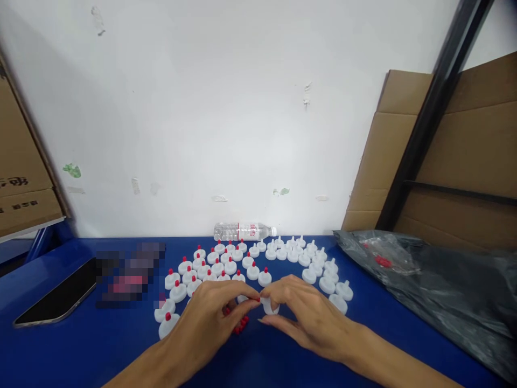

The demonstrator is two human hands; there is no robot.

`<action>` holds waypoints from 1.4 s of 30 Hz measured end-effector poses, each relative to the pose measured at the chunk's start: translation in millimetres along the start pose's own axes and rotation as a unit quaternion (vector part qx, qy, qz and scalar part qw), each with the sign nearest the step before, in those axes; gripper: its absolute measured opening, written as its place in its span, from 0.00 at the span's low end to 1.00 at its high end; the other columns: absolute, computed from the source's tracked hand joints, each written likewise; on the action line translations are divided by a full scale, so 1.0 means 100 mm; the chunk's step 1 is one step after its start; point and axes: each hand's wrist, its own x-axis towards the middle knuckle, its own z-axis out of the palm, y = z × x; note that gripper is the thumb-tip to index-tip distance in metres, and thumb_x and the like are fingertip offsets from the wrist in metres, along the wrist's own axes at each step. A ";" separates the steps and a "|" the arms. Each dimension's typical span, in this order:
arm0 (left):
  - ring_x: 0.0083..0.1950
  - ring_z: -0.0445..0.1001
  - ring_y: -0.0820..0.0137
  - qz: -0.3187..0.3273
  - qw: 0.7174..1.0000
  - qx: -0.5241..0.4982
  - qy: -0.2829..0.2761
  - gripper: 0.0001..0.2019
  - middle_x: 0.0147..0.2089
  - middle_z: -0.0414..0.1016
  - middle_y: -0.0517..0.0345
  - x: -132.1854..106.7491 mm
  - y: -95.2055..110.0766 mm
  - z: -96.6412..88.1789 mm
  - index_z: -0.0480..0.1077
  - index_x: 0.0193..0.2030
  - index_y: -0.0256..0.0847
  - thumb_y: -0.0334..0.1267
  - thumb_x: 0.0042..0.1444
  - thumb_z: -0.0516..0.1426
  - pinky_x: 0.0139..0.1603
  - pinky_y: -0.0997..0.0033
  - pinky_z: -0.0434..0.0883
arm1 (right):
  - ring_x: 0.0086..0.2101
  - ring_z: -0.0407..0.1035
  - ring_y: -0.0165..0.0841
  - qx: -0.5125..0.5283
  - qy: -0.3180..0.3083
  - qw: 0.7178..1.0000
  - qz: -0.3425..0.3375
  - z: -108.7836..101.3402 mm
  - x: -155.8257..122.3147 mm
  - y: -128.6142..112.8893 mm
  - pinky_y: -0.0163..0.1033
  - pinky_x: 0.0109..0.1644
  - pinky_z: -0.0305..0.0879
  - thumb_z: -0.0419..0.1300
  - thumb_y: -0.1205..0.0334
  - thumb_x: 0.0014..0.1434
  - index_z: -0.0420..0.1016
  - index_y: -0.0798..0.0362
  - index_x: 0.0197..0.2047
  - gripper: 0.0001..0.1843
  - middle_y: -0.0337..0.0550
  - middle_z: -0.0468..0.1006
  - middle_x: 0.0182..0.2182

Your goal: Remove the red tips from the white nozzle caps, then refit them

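My left hand and my right hand meet at the middle of a blue table. My right fingers pinch a white plastic cap. My left fingertips are pressed together at that cap's top, on a small red tip I can barely see. A few loose red tips lie under my left hand. Behind the hands, several white caps with red tips stand in rows on the left. Several plain white caps without tips stand on the right.
A clear water bottle lies on its side against the white wall. A phone lies at the left, a pixelated patch beside it. A dark plastic bag covers the right side. Cardboard boxes stand at both sides.
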 end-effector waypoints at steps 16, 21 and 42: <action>0.25 0.67 0.72 0.035 0.989 0.103 -0.105 0.13 0.28 0.72 0.59 0.00 0.10 -0.04 0.68 0.32 0.40 0.27 0.65 0.47 0.27 0.72 0.59 | 0.31 0.68 0.32 -0.236 0.027 0.963 -0.125 0.19 0.07 -0.14 0.39 0.40 0.65 0.55 0.74 0.65 0.69 0.52 0.29 0.14 0.42 0.75 0.29; 0.26 0.67 0.72 0.025 0.983 0.110 -0.147 0.14 0.29 0.72 0.61 -0.01 0.09 -0.06 0.65 0.30 0.41 0.29 0.67 0.47 0.28 0.71 0.57 | 0.36 0.71 0.34 -0.230 0.031 0.965 -0.121 0.24 0.04 -0.13 0.40 0.43 0.66 0.54 0.75 0.66 0.72 0.53 0.33 0.12 0.45 0.78 0.34; 0.22 0.63 0.66 -0.071 0.915 0.308 -0.250 0.19 0.23 0.68 0.55 -0.07 0.03 -0.44 0.64 0.21 0.43 0.47 0.62 0.54 0.26 0.67 0.53 | 0.52 0.74 0.43 -0.212 -0.058 0.958 0.182 -0.10 -0.04 0.36 0.55 0.59 0.66 0.49 0.60 0.74 0.75 0.54 0.57 0.17 0.51 0.80 0.52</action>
